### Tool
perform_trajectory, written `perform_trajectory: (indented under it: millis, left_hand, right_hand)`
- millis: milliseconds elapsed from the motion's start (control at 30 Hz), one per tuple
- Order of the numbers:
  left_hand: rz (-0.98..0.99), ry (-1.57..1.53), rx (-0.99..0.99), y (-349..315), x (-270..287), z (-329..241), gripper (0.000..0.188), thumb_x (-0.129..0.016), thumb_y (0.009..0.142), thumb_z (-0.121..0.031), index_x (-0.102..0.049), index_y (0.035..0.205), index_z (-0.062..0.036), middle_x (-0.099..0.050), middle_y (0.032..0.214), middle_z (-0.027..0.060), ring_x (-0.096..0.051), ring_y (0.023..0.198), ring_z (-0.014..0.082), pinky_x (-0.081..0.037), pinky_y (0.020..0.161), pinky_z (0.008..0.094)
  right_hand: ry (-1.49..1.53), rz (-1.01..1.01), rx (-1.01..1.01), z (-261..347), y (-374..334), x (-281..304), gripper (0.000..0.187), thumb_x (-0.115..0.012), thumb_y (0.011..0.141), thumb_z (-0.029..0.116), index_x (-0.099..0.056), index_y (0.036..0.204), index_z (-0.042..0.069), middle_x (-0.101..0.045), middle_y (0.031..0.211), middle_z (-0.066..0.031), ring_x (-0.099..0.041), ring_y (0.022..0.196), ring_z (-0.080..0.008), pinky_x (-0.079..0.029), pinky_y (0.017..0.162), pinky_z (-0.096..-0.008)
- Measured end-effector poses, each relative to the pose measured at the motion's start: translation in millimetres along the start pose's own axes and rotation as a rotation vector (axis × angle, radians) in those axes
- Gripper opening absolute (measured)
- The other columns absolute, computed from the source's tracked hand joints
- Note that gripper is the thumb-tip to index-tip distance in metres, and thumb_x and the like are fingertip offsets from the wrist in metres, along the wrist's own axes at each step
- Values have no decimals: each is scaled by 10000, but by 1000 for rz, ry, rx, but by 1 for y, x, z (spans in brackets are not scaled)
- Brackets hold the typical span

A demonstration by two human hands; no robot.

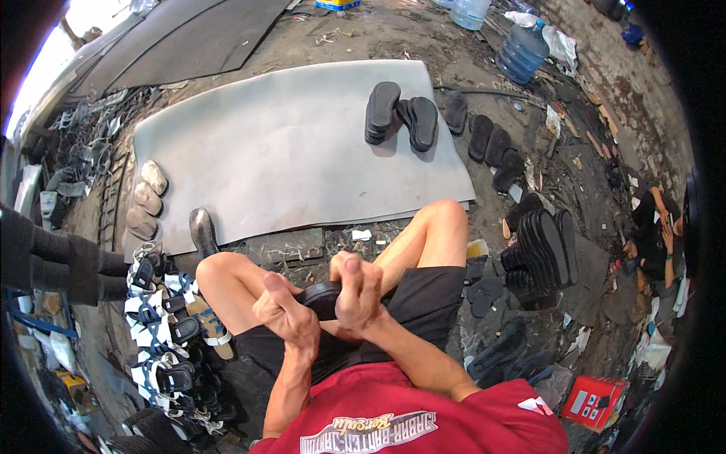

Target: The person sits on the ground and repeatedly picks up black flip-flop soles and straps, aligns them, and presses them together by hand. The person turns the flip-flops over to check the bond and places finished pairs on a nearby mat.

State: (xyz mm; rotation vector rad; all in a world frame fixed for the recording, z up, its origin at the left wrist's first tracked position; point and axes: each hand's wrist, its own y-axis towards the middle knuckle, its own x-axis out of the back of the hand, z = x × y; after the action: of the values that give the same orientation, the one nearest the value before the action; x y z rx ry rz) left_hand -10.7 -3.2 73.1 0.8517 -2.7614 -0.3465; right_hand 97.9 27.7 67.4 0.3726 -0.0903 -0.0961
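Above my lap, a black shoe sole (318, 300) is gripped between my two hands. My left hand (287, 314) closes on its left end, thumb raised. My right hand (357, 296) wraps its right end, with the thumb also up. The fingers partly cover the sole, and its underside is hidden. Beyond my knees lies a large grey sheet (280, 151). Stacks of black soles (383, 102) stand on its far right part. At its near left corner are several shiny shoe lasts (147, 198), and a darker last (203, 231) lies beside my left knee.
White-strapped sandals (162, 333) are piled to my left, near black rolls (60, 261). On my right stand more black soles (541, 250) and a red box (595, 403). Blue water jugs (522, 51) sit at the far right. Another person's arm (665, 223) shows at the right edge.
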Motion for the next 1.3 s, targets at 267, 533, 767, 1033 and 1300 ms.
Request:
perform_trajectory:
  millis: [267,533,767,1033,1300]
  left_hand:
    - [-157,-91,237,16,2,13,573,-455,1171,-427,-573,787,-18,-528,780,26,-494,783,139,-425,692,328]
    - [-157,-399,158,-7,-29,34,546,-338,1195,-364,-680,1034,30,-668,947,58,-604,902,188,-492,880,321]
    - [-286,73,156,35,-39,35,735,-329,1209,-420,-518,634,-3,-398,563,-38,-327,553,100,-292,523,341]
    - [-182,-39,402,-37,-45,50,668,-274,1200,-481,-645,985,31,-654,921,44,-567,839,165,-477,790,315]
    - [-141,-489,674,-9,-35,83,645,-403,1127,-621,-644,990,-38,-676,856,94,-648,744,211,-544,676,335]
  right_hand:
    - [-35,16,14,9,8,1,689,-280,1182,429,-491,698,-14,-419,635,-122,-467,569,-252,-361,564,-407]
    - [-164,-132,-166,-33,20,2,664,-293,1173,424,-552,860,-101,-691,836,-332,-706,810,-431,-518,713,-464]
    - [-275,48,18,-38,-7,9,581,-318,1188,377,-542,859,-47,-502,727,-213,-521,692,-366,-421,687,-474]
    - [-340,65,13,-39,-14,10,580,-387,1174,361,-475,753,-29,-450,664,-191,-446,558,-361,-357,562,-489]
    - [-377,262,233,-29,-45,22,357,-794,971,296,-647,1049,-20,-622,868,-186,-653,724,-390,-538,627,-477]
